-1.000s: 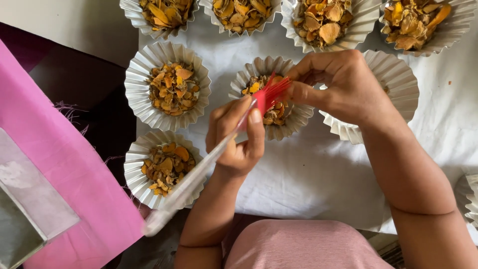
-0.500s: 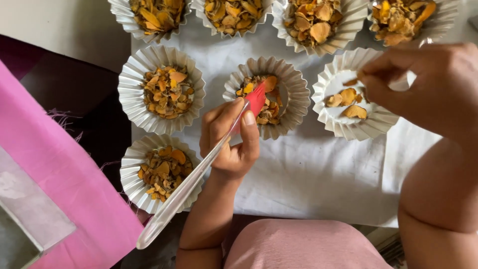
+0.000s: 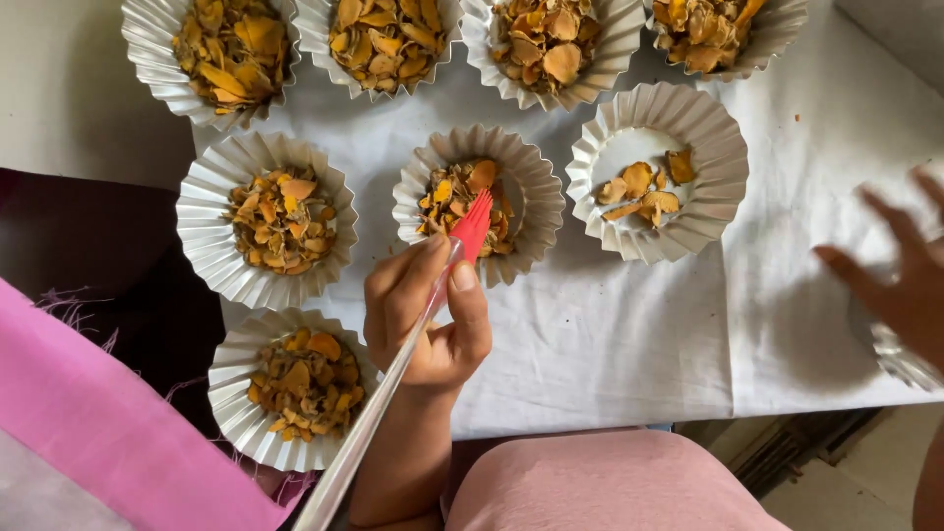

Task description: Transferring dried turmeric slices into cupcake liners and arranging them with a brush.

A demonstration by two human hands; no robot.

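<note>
Brush (image 3: 472, 228) with red bristles sits clenched in the left hand (image 3: 425, 315) over the middle foil cup (image 3: 479, 202), while the blurred right hand (image 3: 900, 275) hangs open, so dabbing seems next.

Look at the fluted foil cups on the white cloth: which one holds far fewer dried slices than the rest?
The foil cup at the right of the middle row: only a few slices lie in it, its pale bottom showing; the others are heaped.

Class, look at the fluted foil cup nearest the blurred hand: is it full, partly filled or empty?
Partly filled. The fluted foil cup holds only a few orange-brown slices, with bare foil showing around them; neighbouring cups are heaped.
</note>
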